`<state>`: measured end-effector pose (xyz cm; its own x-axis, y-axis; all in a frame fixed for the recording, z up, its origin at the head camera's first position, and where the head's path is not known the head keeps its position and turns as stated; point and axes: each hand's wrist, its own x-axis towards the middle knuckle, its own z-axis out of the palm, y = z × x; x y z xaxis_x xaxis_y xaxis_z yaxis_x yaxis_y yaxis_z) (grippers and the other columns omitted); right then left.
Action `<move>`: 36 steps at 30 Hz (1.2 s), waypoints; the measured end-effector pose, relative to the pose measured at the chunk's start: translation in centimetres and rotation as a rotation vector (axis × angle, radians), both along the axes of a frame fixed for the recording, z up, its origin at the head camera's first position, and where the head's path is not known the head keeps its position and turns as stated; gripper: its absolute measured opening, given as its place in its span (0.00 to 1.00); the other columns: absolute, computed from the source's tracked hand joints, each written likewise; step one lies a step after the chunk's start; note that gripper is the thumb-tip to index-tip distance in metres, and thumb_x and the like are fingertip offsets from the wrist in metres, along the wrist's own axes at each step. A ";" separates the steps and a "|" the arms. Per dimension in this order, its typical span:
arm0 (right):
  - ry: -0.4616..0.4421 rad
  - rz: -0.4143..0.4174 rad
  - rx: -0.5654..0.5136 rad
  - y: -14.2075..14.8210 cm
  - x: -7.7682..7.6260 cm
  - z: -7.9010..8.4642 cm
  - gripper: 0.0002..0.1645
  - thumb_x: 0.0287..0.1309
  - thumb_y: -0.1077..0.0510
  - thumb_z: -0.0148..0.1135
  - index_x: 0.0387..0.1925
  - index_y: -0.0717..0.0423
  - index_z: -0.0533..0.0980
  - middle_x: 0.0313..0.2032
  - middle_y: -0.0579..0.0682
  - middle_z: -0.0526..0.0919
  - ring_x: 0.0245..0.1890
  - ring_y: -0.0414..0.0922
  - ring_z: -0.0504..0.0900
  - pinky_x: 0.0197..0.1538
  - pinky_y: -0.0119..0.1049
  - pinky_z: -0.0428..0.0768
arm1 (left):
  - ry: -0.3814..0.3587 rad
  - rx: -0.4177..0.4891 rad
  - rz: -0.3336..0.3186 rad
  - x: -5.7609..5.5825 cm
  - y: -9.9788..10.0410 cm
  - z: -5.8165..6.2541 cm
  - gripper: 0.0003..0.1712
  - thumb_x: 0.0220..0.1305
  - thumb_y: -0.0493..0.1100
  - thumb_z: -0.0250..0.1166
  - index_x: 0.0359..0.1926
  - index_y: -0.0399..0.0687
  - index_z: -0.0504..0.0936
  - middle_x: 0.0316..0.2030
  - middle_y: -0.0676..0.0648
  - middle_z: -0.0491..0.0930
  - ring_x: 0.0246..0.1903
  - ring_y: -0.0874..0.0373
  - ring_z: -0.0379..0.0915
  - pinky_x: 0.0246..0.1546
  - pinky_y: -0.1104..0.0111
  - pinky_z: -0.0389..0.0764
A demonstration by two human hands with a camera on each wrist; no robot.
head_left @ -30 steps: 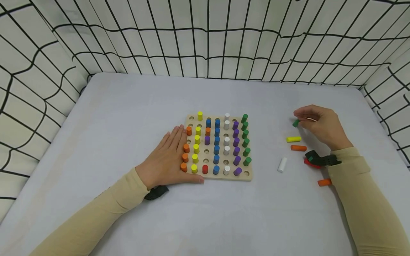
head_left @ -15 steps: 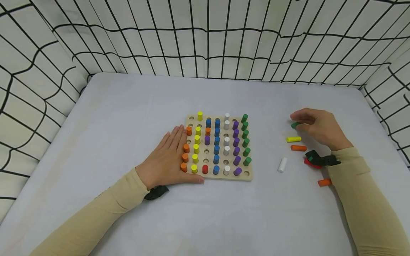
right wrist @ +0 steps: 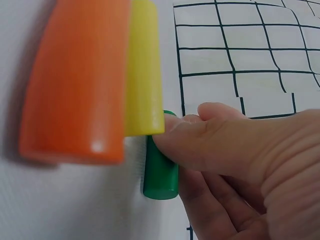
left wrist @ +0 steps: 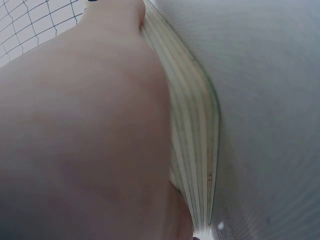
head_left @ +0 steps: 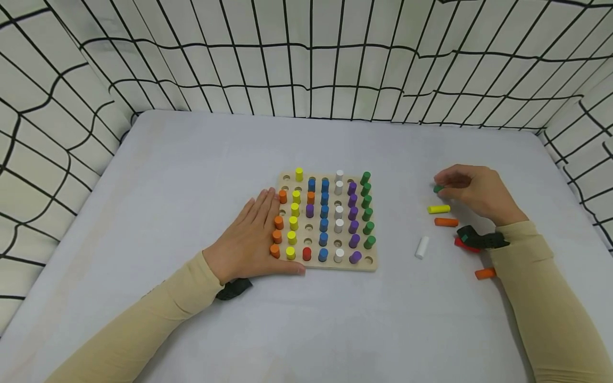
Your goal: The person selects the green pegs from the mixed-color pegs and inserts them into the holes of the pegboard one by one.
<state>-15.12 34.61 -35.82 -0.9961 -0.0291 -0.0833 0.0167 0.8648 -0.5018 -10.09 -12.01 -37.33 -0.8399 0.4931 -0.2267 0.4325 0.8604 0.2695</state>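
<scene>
A wooden pegboard [head_left: 316, 264] with rows of coloured pegs lies mid-table. Along its left side and lower left corner rests my left hand [head_left: 251, 239], fingers straight, thumb along the near edge. The left wrist view shows the board's layered edge [left wrist: 197, 125] against the palm. Off to the right, my right hand [head_left: 474, 191] pinches a green peg [right wrist: 161, 172] between thumb and fingers, close above or on the tabletop; which one I cannot tell. Just nearer than that hand lie a yellow peg [head_left: 438, 209] and an orange peg [head_left: 446, 222].
A white peg [head_left: 422, 248] lies between board and right arm. A red peg [head_left: 466, 244] is partly under the right wrist strap [head_left: 481, 238], and another orange peg [head_left: 486, 273] touches the sleeve's outline. Black-lined grid walls [head_left: 311, 64] border the white table [head_left: 215, 143].
My right hand has shifted slightly nearer and to the left, and the green peg in its fingers has turned, now showing less of its length. The left hand and board stay put.
</scene>
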 end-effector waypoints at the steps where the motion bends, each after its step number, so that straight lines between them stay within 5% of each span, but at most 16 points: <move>1: -0.005 -0.002 0.002 0.0 0.0 0.0 0.16 0.65 0.55 0.71 0.54 0.47 0.83 0.51 0.54 0.89 0.39 0.27 0.79 0.43 0.24 0.77 | -0.001 0.001 0.001 0.0 0.0 0.0 0.84 0.45 0.86 0.65 0.82 0.36 0.38 0.84 0.37 0.33 0.85 0.39 0.30 0.85 0.45 0.40; 9: -0.046 -0.005 0.006 -0.1 -0.1 0.0 0.18 0.64 0.52 0.71 0.54 0.48 0.83 0.51 0.55 0.89 0.49 0.49 0.83 0.49 0.37 0.77 | -0.002 0.004 0.004 0.0 0.0 0.0 0.84 0.45 0.86 0.65 0.82 0.36 0.38 0.84 0.37 0.33 0.85 0.39 0.30 0.85 0.45 0.40; 19: -0.100 0.013 0.012 0.0 0.0 0.3 0.22 0.61 0.45 0.74 0.55 0.45 0.84 0.50 0.50 0.88 0.42 0.35 0.81 0.46 0.29 0.76 | 0.001 0.004 0.002 0.0 -0.1 0.0 0.84 0.45 0.87 0.65 0.82 0.35 0.38 0.84 0.37 0.34 0.85 0.39 0.30 0.85 0.45 0.40; 26: -0.131 0.052 0.018 -0.2 0.2 0.6 0.22 0.62 0.44 0.72 0.55 0.45 0.84 0.48 0.50 0.88 0.44 0.40 0.81 0.51 0.37 0.74 | 0.004 0.003 -0.001 0.0 -0.1 0.0 0.84 0.46 0.87 0.65 0.82 0.35 0.38 0.84 0.36 0.34 0.84 0.39 0.30 0.85 0.45 0.40; 36: -0.121 0.055 0.039 -0.3 0.2 0.8 0.21 0.63 0.44 0.71 0.56 0.44 0.84 0.47 0.49 0.88 0.45 0.43 0.81 0.48 0.34 0.75 | 0.006 0.008 -0.003 0.0 -0.1 0.0 0.84 0.45 0.87 0.65 0.82 0.35 0.38 0.84 0.36 0.34 0.84 0.38 0.30 0.85 0.45 0.40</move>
<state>-14.93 34.27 -35.00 -0.9757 -0.0780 -0.2049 0.0268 0.8851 -0.4646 -10.12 -12.09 -37.38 -0.8397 0.4976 -0.2174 0.4368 0.8568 0.2741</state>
